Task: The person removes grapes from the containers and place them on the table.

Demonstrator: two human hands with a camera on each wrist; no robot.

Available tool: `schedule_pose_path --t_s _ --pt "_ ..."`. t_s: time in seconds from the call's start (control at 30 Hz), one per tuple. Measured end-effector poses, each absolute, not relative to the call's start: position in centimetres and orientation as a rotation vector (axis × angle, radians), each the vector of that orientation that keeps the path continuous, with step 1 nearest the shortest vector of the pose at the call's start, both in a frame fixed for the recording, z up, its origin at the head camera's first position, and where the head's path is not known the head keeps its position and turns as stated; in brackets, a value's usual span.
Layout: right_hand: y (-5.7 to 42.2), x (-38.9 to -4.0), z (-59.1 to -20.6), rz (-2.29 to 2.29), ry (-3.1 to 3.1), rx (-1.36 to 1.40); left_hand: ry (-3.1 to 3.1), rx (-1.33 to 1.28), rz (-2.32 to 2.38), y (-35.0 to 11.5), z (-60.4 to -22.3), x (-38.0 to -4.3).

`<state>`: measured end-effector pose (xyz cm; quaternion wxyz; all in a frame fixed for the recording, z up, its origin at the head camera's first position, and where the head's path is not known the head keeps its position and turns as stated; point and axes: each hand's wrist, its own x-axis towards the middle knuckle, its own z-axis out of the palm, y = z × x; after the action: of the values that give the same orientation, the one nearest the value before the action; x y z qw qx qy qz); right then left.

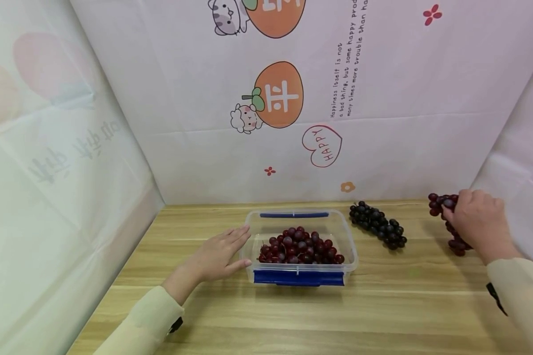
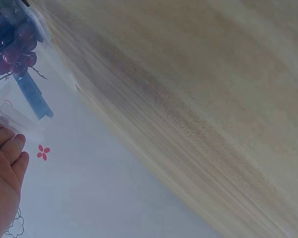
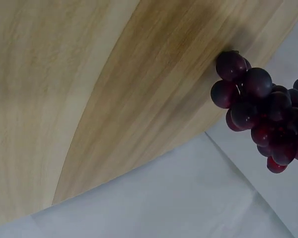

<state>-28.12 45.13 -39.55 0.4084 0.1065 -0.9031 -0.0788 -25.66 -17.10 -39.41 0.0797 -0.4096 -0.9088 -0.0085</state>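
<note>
My left hand [image 1: 215, 255] has its fingers straight and rests against the left side of a clear plastic box [image 1: 353, 254] with blue clips. Inside the box lies a heap of dark red grapes [image 1: 299, 246]. At the far right, my right hand [image 1: 481, 222] grips a bunch of red grapes [image 1: 458, 244] from above, and its palm hides the middle of the bunch. That bunch [image 3: 270, 116] fills the right side of the right wrist view. In the left wrist view, the fingers of my left hand [image 2: 5, 168] are beside the box wall.
A bunch of black grapes [image 1: 377, 225] lies on the wooden table [image 1: 293, 315] between the box and my right hand. White printed sheets [image 1: 195, 162] stand behind the table and at both sides.
</note>
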Motion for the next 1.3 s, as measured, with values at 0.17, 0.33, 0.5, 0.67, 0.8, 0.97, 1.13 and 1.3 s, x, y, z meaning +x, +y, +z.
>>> schedule_pose_path --t_s 0.17,0.33,0.5,0.67,0.8,0.97,1.13,1.3 --pt "44.8 -28.7 -40.2 -0.219 -2.318 0.242 -2.733 -1.219 -0.021 -17.0 -39.3 -25.6" --pt "44.4 -29.1 -40.8 -0.167 -2.412 0.207 -2.736 -1.224 -0.014 -17.0 -39.4 -25.6" --pt "44.3 -29.4 -41.3 -0.139 -2.523 0.176 -2.723 -1.232 -0.022 -17.0 -39.4 -25.5" --pt "44.1 -29.8 -41.6 -0.169 -2.544 0.211 -2.723 -1.228 -0.017 -17.0 -39.5 -25.5" --pt "43.9 -30.0 -42.1 -0.214 -2.525 0.229 -2.725 -1.228 -0.011 -16.9 -39.6 -25.6" --pt "43.8 -30.1 -42.5 -0.268 -2.539 0.236 -2.710 -1.240 -0.019 -16.9 -39.6 -25.7" --pt "43.6 -30.4 -42.5 -0.294 -2.559 0.258 -2.692 -1.248 -0.032 -16.9 -39.4 -25.7" --pt "43.5 -30.4 -42.6 -0.298 -2.550 0.268 -2.698 -1.246 -0.033 -17.0 -39.4 -25.8"
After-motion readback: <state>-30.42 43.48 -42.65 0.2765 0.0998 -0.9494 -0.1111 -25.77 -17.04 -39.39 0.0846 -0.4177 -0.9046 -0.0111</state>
